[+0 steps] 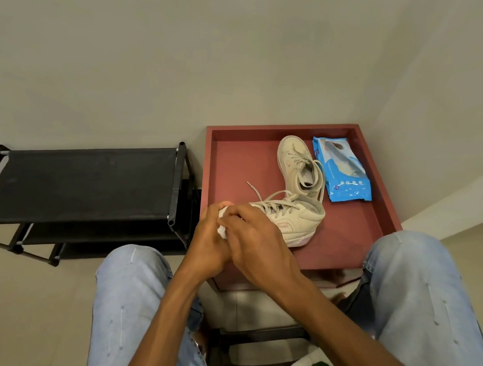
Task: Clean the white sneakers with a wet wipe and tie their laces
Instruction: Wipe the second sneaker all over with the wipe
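Note:
One white sneaker lies across the red tray, toe to the left, with its laces loose. My left hand grips its toe. My right hand presses a crumpled white wet wipe against the toe, fingers curled round it; most of the wipe is hidden between my hands. The second white sneaker stands further back in the tray, toe pointing away, laces untied. A blue pack of wet wipes lies to its right.
A black fabric shoe rack stands to the left of the tray, against the wall. My knees in light blue jeans flank the tray's near edge. A black stool frame shows below my arms.

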`<state>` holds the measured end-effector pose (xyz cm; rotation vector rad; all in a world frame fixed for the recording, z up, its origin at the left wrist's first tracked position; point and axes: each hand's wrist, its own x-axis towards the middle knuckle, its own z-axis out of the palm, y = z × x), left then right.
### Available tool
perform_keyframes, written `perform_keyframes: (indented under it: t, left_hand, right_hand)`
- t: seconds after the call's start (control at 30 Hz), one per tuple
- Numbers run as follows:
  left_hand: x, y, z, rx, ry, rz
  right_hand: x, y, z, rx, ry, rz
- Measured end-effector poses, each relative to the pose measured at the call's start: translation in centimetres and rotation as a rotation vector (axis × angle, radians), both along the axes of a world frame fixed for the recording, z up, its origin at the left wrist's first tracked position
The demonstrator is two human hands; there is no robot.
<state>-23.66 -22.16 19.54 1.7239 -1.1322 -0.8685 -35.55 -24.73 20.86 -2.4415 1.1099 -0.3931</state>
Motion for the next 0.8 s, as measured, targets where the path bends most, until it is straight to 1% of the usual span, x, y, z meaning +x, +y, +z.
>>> perform_keyframes:
  t: [0.03, 0.07, 0.1, 0.13, 0.23, 0.33, 0.4, 0.5, 0.57, 0.6, 0.73, 0.8]
  left_hand:
    - [0.1, 0.0, 0.0, 0.023, 0.006, 0.001]
    - [0.2, -0.1, 0.2, 0.040, 0.007, 0.010]
    - [0.2, -0.2, 0.3, 0.045, 0.007, 0.021]
    - [0.2, -0.3, 0.3, 0.040, 0.015, 0.027]
    - [0.1, -0.4, 0.4, 0.052, 0.038, 0.028]
    - [0.2, -0.4, 0.3, 0.078, 0.039, 0.039]
    - [0.1, -0.3, 0.5, 0.077, 0.039, 0.039]
    - [0.0, -0.1, 0.6, 0.063, 0.025, 0.023]
    - [0.1, 0.0, 0.5, 0.062, 0.026, 0.022]
    - [0.1, 0.0, 0.5, 0.071, 0.026, 0.026]
    - [0.1, -0.2, 0.6, 0.082, 0.018, 0.036]
    - [0.1, -0.1, 0.7, 0.069, 0.024, 0.028]
  right_hand:
    - [-1.3, -0.4, 1.1, 0.004, -0.122, 0.099]
    - [-1.5, -1.2, 2.3, -0.085, -0.217, 0.012]
    - [-3.0, -1.6, 2.7, -0.101, -0.235, 0.000]
    - [-4.1, -2.1, 2.4, -0.096, -0.228, -0.011]
    - [-5.8, -4.7, 0.7, -0.086, -0.088, -0.101]
    - [-7.3, -6.7, 0.2, -0.149, -0.113, -0.233]
    - [-6.5, -5.8, 0.1, -0.161, -0.170, -0.218]
    - [-4.7, -4.2, 0.0, -0.026, -0.292, -0.123]
    - [-5.0, -4.6, 0.0, 0.023, -0.320, -0.092]
    - [-5.4, -5.1, 0.1, 0.012, -0.305, -0.107]
    - [-6.6, -6.2, 0.0, -0.160, -0.180, -0.229]
    - [-5.6, -5.3, -0.1, -0.107, -0.205, -0.192]
